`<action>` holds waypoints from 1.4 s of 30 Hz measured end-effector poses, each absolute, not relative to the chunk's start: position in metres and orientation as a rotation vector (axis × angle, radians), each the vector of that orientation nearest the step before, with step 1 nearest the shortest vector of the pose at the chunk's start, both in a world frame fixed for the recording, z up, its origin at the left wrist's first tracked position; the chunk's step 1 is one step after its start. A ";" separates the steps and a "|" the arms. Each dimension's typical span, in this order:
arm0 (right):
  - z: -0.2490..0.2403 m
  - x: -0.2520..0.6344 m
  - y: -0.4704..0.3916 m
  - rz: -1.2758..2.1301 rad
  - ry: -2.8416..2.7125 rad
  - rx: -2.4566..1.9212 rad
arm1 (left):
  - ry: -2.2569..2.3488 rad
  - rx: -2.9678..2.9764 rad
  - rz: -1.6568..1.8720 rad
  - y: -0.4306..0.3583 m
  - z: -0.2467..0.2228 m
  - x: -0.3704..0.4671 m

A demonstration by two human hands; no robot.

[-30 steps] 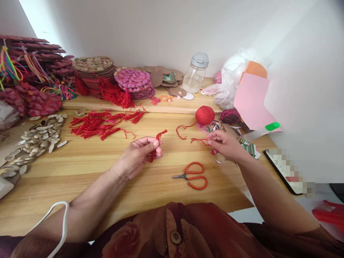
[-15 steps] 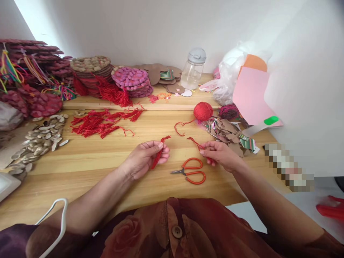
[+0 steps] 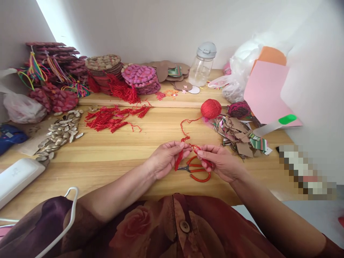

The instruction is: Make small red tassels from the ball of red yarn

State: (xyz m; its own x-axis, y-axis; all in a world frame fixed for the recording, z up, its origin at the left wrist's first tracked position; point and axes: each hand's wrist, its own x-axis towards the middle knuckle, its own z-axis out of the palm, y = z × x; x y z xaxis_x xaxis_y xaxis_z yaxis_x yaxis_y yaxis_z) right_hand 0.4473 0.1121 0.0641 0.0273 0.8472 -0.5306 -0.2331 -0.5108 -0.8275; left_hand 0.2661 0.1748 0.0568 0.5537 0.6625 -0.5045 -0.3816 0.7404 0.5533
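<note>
My left hand [image 3: 168, 157] pinches a small red yarn tassel [image 3: 178, 160], its tail hanging below the fingers. Close beside it, my right hand [image 3: 216, 159] holds red yarn [image 3: 195, 147] between thumb and fingers, with more red strands bunched at the palm. The fingertips of both hands nearly meet. Scissors with orange handles [image 3: 200, 180] lie on the table under and between the hands, partly covered by the right one. Behind the hands sits a red yarn ball [image 3: 211, 109], a loose strand trailing from it toward the left hand.
Red tassels [image 3: 106, 120] and peanut shells [image 3: 60, 134] lie left. Round stacked mats [image 3: 141, 77] and a clear bottle [image 3: 201, 68] stand behind. Cardboard scraps [image 3: 236, 132], dark yarn [image 3: 238, 109] and pink card [image 3: 266, 89] are right; a white device [image 3: 20, 179] is at far left.
Both hands have come together, the left moving right with its tassel, and now partly cover the scissors. The view has shifted left, bringing more of the white device and a blue object into sight.
</note>
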 end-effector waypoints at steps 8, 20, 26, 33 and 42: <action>0.060 0.432 0.114 1.644 -0.781 -1.472 | 0.731 0.425 0.678 0.175 0.054 0.265; 0.057 0.428 0.115 1.417 -0.912 -1.553 | 0.792 0.435 0.657 0.176 0.049 0.263; 0.060 0.424 0.117 1.252 -1.102 -1.634 | 0.775 0.452 0.575 0.171 0.049 0.263; 0.058 0.418 0.117 1.220 -1.144 -1.650 | 0.781 0.477 0.572 0.169 0.044 0.264; 0.054 0.418 0.116 1.298 -0.983 -1.564 | 0.817 0.456 0.641 0.173 0.046 0.262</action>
